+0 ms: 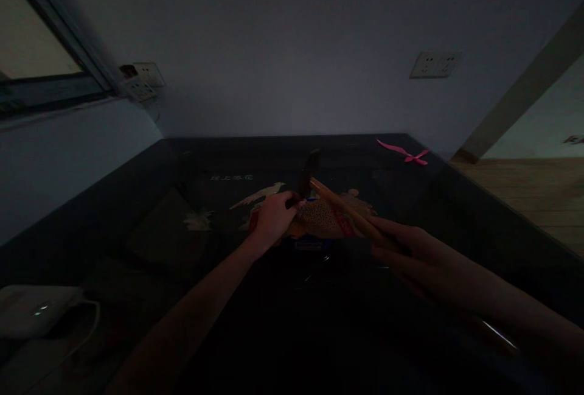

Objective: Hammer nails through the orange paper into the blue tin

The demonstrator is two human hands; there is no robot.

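Observation:
My right hand (406,250) is wrapped round the lower part of a hammer's wooden handle (344,205). The dark hammer head (310,170) is raised above the table, just beyond my left fingertips. My left hand (274,215) is closed in a pinch near the head; whatever is between the thumb and fingers is too dark to make out. Under and beside that hand sits a dotted orange and red object (322,218) with a blue lower part, its kind unclear. Thin shiny pieces (325,258) lie on the table in front of it.
The dark table (274,346) meets the wall at the back. A pink ribbon (413,157) lies far right. At the left sits a white device (36,310) with a cable. A shiny rod (499,334) lies by my right forearm. Wall sockets (435,64) are above. Light is dim.

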